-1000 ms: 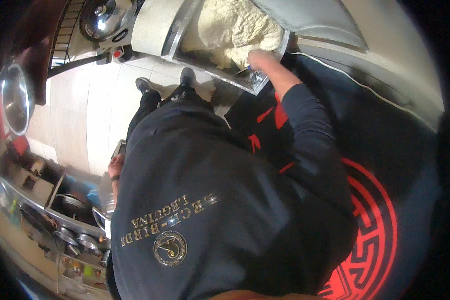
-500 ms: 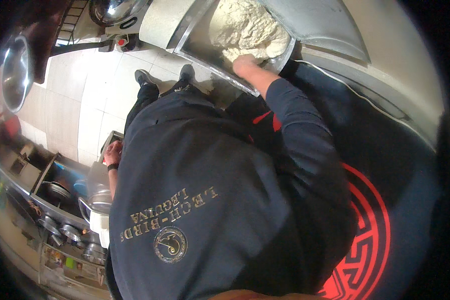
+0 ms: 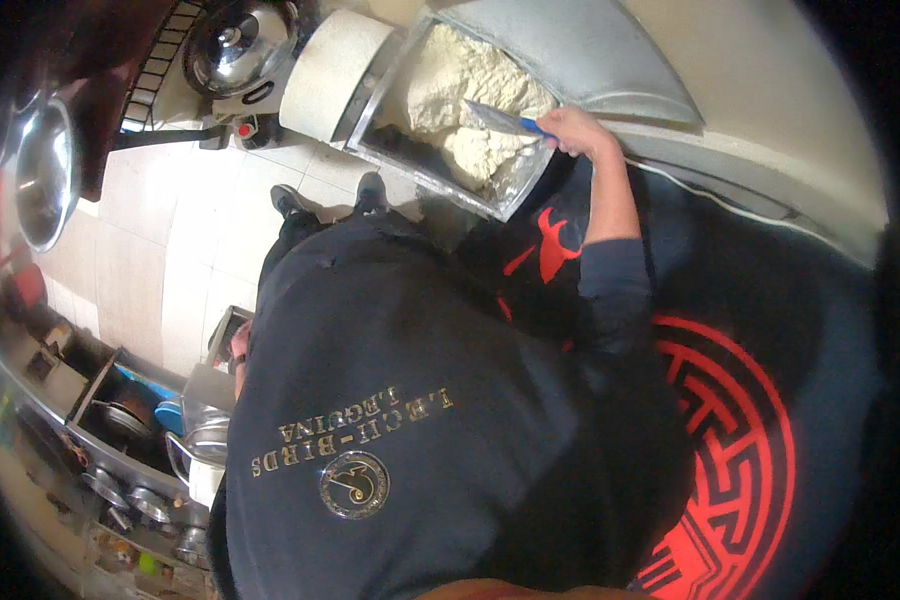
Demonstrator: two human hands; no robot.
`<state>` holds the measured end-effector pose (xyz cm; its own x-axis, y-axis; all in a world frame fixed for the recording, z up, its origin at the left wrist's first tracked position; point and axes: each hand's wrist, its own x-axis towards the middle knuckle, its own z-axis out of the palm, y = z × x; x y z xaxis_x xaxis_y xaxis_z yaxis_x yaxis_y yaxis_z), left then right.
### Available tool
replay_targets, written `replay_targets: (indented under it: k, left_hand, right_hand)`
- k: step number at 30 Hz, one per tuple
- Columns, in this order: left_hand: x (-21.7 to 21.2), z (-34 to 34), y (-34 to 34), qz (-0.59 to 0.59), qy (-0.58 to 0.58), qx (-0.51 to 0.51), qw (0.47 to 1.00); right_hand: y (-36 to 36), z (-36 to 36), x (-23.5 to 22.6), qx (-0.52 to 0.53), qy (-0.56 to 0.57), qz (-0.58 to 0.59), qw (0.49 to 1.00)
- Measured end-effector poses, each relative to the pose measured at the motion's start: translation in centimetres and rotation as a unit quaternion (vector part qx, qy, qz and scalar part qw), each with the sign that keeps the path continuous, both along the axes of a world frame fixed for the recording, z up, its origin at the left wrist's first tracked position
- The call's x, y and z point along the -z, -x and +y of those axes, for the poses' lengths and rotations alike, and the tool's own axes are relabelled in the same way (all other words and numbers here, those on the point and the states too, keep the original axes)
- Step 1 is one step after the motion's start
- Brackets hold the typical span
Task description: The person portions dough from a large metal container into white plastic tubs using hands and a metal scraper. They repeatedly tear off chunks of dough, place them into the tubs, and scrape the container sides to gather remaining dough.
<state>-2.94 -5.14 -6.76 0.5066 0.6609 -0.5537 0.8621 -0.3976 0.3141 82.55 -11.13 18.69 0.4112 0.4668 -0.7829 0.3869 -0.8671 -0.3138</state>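
Pale floor tiles (image 3: pixel 200 200) spread beneath a cluttered kitchen. The right grip (image 3: pixel 575 132) is clamped on the blue handle of a flat, metal-bladed scraper (image 3: pixel 495 118), whose blade points left from the fingers, over the lumpy cream-coloured dough (image 3: pixel 450 90). That dough lies just left of the grip, inside a rectangular metal trough (image 3: pixel 410 177); whether the blade touches it, I cannot tell. Farther off, the left grip (image 3: pixel 239 345) is partly hidden behind the black top (image 3: pixel 420 340), its state unclear.
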Motion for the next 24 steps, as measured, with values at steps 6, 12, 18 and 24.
replay_targets:
  k: [6, 12, 18, 24]
  left_hand:
    - [-11.2, 10.8, -19.0, -0.248, 0.252, -0.459, 0.815]
    - [-24.6, 14.4, -38.3, -0.382, 0.342, -0.221, 0.83]
    - [-25.0, 14.1, -43.8, -0.402, 0.457, -0.38, 0.696]
    - [-24.9, 14.5, -40.0, -0.431, 0.351, -0.48, 0.678]
  right_hand:
    - [6.0, -0.3, -4.8, 0.206, -0.286, 0.171, 0.92]
    - [22.7, 7.3, 0.2, 0.267, -0.387, 0.401, 0.786]
    - [28.9, 10.0, 2.7, 0.021, -0.516, 0.21, 0.83]
    - [14.3, 10.1, 5.4, -0.001, -0.238, -0.106, 0.965]
